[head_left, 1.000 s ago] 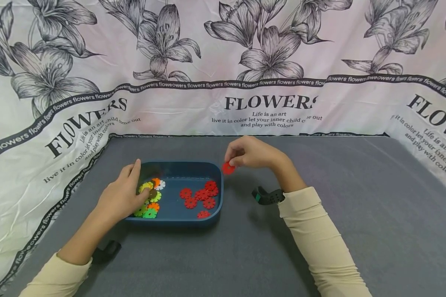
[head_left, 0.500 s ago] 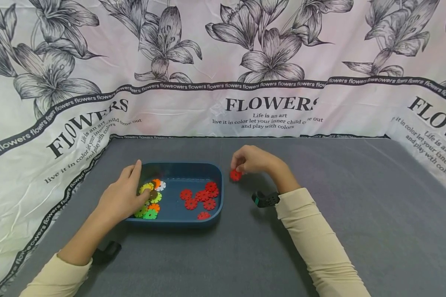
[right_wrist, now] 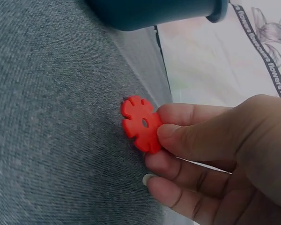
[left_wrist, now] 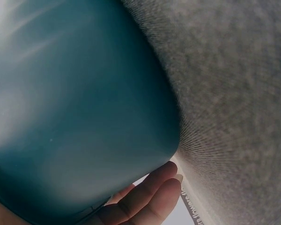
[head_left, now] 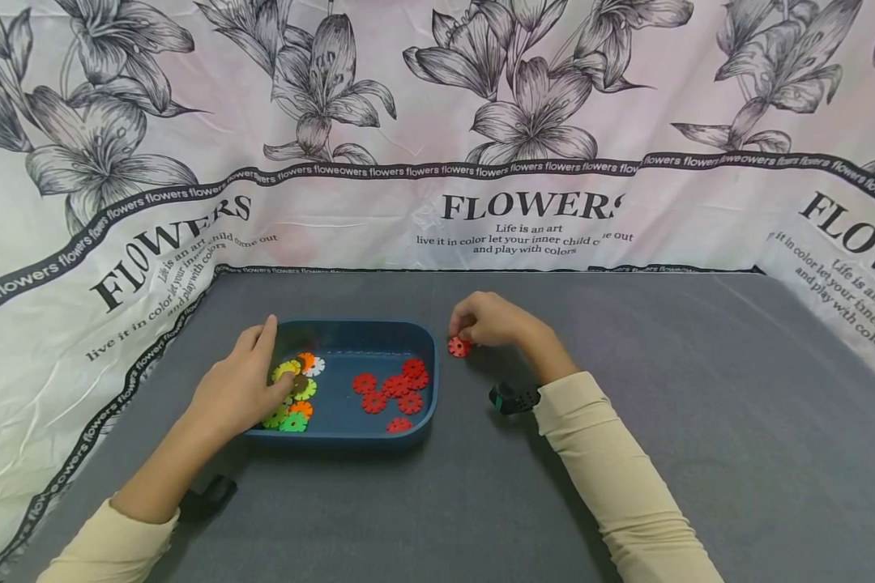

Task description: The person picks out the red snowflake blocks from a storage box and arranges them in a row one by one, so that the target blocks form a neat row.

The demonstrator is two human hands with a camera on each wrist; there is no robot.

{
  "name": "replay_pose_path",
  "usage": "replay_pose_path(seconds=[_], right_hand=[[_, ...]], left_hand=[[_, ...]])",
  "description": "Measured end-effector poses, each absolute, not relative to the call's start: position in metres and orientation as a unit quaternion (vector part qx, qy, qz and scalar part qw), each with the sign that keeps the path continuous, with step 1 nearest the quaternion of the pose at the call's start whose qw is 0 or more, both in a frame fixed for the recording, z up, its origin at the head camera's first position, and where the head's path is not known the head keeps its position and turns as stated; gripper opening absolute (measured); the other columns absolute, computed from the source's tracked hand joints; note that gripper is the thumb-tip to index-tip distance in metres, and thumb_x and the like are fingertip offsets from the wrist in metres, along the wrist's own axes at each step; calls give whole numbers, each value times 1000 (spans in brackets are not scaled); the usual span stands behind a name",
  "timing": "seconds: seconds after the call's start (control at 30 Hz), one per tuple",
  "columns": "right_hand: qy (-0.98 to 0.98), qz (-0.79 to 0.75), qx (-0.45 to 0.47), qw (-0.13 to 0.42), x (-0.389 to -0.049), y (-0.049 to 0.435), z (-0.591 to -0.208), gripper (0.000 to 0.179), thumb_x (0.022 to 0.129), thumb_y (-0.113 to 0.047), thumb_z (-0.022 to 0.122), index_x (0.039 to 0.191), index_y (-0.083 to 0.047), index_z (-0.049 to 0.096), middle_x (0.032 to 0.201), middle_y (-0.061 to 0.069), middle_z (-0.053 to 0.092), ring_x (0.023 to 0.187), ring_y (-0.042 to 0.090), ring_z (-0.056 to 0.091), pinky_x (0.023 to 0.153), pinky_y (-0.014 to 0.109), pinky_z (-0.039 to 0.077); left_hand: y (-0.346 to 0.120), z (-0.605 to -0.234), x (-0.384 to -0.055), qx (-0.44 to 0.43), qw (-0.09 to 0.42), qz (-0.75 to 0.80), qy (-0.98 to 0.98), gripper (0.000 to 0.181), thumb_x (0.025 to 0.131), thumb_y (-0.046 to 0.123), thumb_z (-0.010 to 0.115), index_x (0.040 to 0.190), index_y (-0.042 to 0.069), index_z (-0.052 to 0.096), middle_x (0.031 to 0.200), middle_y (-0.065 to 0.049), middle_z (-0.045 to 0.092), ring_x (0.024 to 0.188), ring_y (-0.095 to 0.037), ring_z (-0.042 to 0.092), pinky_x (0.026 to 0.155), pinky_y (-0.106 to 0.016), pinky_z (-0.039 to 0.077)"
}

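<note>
In the head view my right hand (head_left: 488, 320) pinches a red notched plastic disc (head_left: 458, 347) just right of the blue tray (head_left: 335, 438). The right wrist view shows this flower-shaped disc (right_wrist: 143, 124) between thumb and fingers, with a small hole in its middle, close over the grey cloth. My left hand (head_left: 236, 385) holds the tray's left side, thumb over the inside and fingers along the outer wall. Several red discs (head_left: 397, 384) lie loose in the tray's right part. Yellow, orange, white and green discs (head_left: 294, 421) are heaped at its left, partly hidden by my left thumb.
Grey cloth (head_left: 496, 502) covers the table around the tray. A white curtain (head_left: 379, 214) printed with flowers hangs behind and along the left. A dark band with a device (head_left: 514, 398) sits at my right wrist.
My right hand, with the red disc, has come down and slightly toward me, shifting right and then a little back left. The left hand and tray stay in place.
</note>
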State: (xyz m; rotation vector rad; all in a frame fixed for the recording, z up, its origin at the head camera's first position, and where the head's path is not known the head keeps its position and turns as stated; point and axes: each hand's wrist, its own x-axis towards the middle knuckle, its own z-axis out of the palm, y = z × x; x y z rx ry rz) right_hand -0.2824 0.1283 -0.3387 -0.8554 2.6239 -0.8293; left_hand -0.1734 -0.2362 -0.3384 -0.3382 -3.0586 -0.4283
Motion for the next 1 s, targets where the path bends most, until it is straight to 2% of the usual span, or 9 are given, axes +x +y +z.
replay_pose_path(seconds=[0.13, 0.27, 0.4, 0.67, 0.77, 0.9, 1.0], right_hand=[[906, -277, -298, 117, -281, 127, -338, 14, 90, 4, 64, 90, -4, 75, 82, 2, 70, 75, 17, 59, 70, 33, 50], [908, -265, -298, 133, -279, 126, -335, 6, 88, -4, 72, 93, -5, 74, 87, 2, 71, 81, 18, 62, 75, 35, 51], [911, -240, -299, 151, -277, 124, -334, 19, 81, -11, 82, 98, -7, 73, 92, 3, 68, 86, 19, 61, 78, 37, 50], [919, -224, -289, 145, -276, 119, -338, 16, 79, -3, 80, 93, -7, 73, 85, 1, 66, 78, 18, 58, 71, 34, 50], [922, -214, -291, 141, -275, 118, -335, 15, 80, -4, 80, 94, -7, 75, 85, 1, 68, 79, 18, 60, 73, 34, 51], [927, -208, -297, 99, -270, 118, -323, 15, 86, -4, 73, 101, -4, 75, 93, 4, 70, 87, 20, 63, 79, 38, 52], [925, -218, -308, 34, -263, 113, -309, 16, 90, -2, 67, 104, -2, 74, 98, 7, 71, 91, 22, 64, 83, 40, 52]], left_hand=[[-236, -338, -173, -109, 18, -137, -984, 87, 94, 24, 63, 157, -8, 12, 150, -34, 28, 69, -31, 58, 65, -52, 50], [-236, -338, -173, -110, 19, -138, -984, 87, 94, 24, 62, 157, -8, 12, 150, -34, 28, 63, -27, 55, 61, -49, 49], [-236, -338, -173, -111, 19, -141, -984, 86, 94, 23, 62, 157, -7, 12, 151, -34, 28, 59, -25, 52, 57, -45, 47], [-237, -338, -173, -112, 23, -140, -984, 87, 94, 23, 63, 157, -8, 12, 150, -34, 28, 62, -25, 53, 59, -46, 48], [-237, -338, -172, -111, 24, -139, -984, 87, 93, 23, 63, 157, -8, 12, 150, -34, 29, 64, -27, 55, 60, -48, 48], [-237, -339, -172, -110, 27, -139, -984, 87, 94, 23, 63, 157, -8, 13, 150, -34, 29, 64, -27, 55, 61, -48, 48], [-237, -339, -172, -108, 24, -143, -984, 87, 94, 23, 62, 158, -6, 10, 151, -33, 28, 56, -24, 50, 54, -43, 44]])
